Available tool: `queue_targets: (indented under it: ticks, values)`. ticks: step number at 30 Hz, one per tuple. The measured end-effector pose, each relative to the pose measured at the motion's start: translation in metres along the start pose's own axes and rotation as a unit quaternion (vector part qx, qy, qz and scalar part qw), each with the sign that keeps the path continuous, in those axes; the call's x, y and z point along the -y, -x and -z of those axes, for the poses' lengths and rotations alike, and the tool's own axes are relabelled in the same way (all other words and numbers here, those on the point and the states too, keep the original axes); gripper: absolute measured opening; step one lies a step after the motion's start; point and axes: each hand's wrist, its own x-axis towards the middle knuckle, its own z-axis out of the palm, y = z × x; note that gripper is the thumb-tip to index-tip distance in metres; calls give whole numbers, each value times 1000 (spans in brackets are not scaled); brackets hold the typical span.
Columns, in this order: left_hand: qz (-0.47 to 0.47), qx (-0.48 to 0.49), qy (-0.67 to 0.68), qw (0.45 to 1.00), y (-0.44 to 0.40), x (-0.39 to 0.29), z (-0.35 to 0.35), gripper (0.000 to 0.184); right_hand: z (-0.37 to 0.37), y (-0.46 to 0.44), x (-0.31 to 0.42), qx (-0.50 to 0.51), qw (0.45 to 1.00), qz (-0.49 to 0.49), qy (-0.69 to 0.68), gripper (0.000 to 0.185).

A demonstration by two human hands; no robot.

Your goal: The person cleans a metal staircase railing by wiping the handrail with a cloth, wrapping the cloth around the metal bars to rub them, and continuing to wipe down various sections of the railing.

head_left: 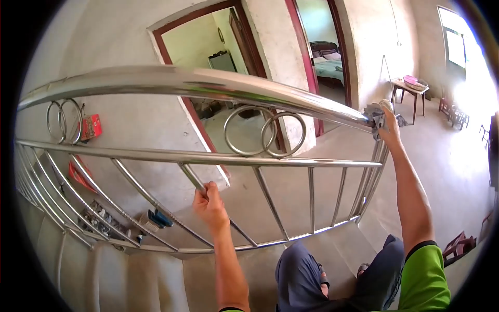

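A shiny metal stair railing (208, 83) runs across in front of me, with a thick top handrail, a thinner lower rail (156, 155) and slanting bars below. My left hand (210, 205) is wrapped round one of the bars (189, 176), a little under the lower rail. At the right end of the handrail, my right hand (390, 127) presses a crumpled grey cloth (373, 115) against the metal. The cloth hangs out on both sides of the hand, and part of the fingers is hidden. Paired metal rings (247, 130) sit between the two rails.
Concrete stairs (200, 275) lie under my bent legs (299, 270). Beyond the railing are two doorways, one showing a bed (330, 67). A small table (410, 89) holds a pink basin (414, 81). Low stools (456, 117) stand by the bright door. A red box (92, 126) is at the left wall.
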Motion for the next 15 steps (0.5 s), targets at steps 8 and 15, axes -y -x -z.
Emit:
queue_targets:
  ticks: [8,15]
  values:
    - [-23,2,-8,1000,-4,7,2,16,-4,-32,173,-57,956,59,-282,58]
    - [-36,-5,11,999,-7,12,5,21,34,-42,284,-41,945,131,-296,28]
